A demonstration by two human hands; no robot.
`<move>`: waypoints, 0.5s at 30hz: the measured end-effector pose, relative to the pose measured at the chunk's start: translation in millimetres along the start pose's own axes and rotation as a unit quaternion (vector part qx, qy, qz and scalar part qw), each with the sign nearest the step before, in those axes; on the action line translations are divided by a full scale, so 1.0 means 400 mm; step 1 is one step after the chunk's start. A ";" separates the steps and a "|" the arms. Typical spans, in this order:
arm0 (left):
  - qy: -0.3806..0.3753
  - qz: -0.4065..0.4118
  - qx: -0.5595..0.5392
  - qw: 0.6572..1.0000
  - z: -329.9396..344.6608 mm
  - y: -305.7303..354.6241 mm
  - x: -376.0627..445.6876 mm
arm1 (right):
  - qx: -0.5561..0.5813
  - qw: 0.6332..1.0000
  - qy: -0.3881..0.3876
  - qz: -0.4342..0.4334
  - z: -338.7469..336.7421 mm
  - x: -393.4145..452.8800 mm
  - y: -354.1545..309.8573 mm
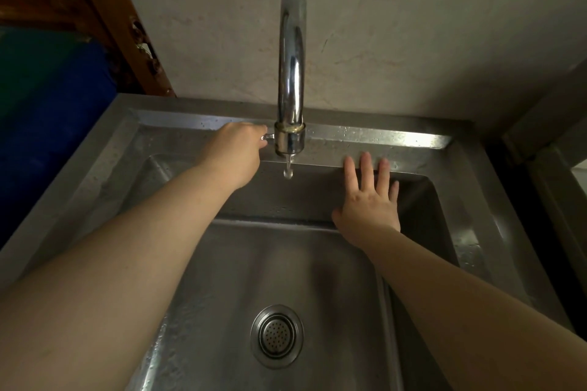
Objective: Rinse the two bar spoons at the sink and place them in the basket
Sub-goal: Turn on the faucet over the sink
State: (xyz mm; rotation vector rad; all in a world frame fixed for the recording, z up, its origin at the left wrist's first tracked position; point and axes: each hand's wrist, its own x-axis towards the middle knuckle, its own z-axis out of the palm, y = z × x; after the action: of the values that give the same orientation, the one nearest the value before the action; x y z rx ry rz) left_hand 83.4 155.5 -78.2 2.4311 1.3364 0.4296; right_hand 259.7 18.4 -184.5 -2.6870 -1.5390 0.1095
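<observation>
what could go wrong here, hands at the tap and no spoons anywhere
1. Neither hand holds a bar spoon: the left hand grips the faucet handle, the right hand hangs open and empty, so water may run with nothing to rinse.
2. The sink rim is wet with droplets; a spoon set there could slide.

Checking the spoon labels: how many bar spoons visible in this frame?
0. None lie in the sink, and neither the left hand on the tap handle nor the open right hand shows one. They may be out of frame.
</observation>
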 end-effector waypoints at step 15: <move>-0.028 0.003 0.022 0.999 -0.016 0.008 -0.001 | 0.014 1.000 -0.015 -0.003 -0.013 -0.005 -0.001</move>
State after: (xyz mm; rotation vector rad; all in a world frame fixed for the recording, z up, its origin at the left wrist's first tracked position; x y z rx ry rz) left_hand 83.0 154.4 -71.2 2.4650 1.3278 0.3354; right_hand 258.7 17.0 -179.3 -2.6712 -1.5431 0.1715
